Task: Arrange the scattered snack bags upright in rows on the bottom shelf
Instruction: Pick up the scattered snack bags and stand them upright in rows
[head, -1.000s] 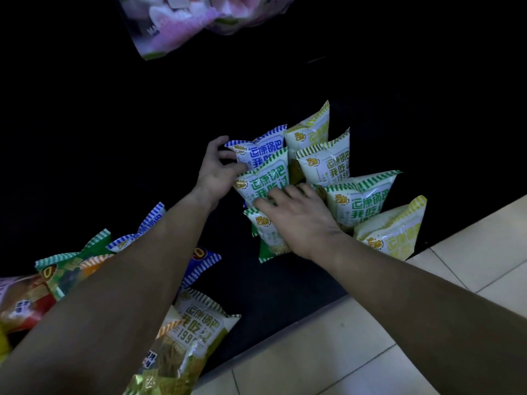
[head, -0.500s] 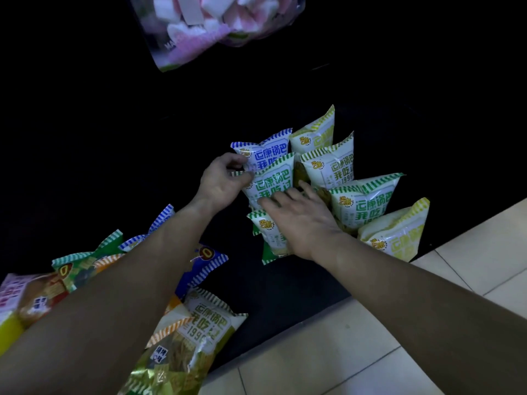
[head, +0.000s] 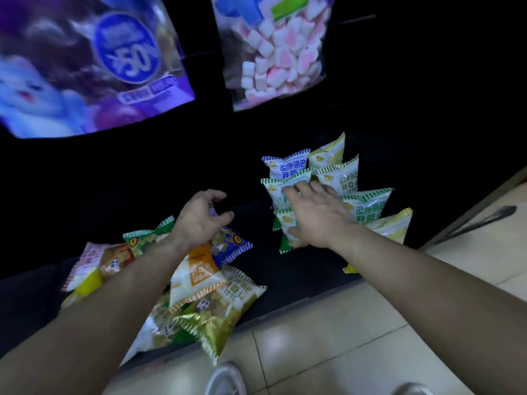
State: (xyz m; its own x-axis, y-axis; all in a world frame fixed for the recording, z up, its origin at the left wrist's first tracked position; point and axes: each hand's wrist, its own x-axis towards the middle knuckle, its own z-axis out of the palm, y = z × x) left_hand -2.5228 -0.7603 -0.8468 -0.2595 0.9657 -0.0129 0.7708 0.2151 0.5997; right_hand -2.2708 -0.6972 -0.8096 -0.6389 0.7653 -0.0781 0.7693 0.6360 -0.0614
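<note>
Several small snack bags stand upright in rows on the dark bottom shelf [head: 308,269] at the right: a blue-striped bag [head: 285,166] at the back left, green-striped bags [head: 368,206] and yellow-striped bags [head: 328,155] beside it. My right hand [head: 316,215] rests flat with straight fingers on the green-striped bags of the left row. My left hand [head: 202,218] hovers with loosely spread fingers, holding nothing, above a loose pile of scattered bags [head: 216,292] at the left front of the shelf. An orange-and-white bag [head: 196,275] lies on top of that pile.
Above the shelf hang a large purple bag [head: 85,64] and a clear bag of pink-and-white marshmallows [head: 273,52]. Pale floor tiles [head: 342,332] run along the shelf's front edge, and shoe tips [head: 225,380] show at the bottom.
My left hand has let go of the blue and green upright bags and moved back left over the scattered pile. My right hand has slid up onto the green-striped bags. The camera has tilted up.
</note>
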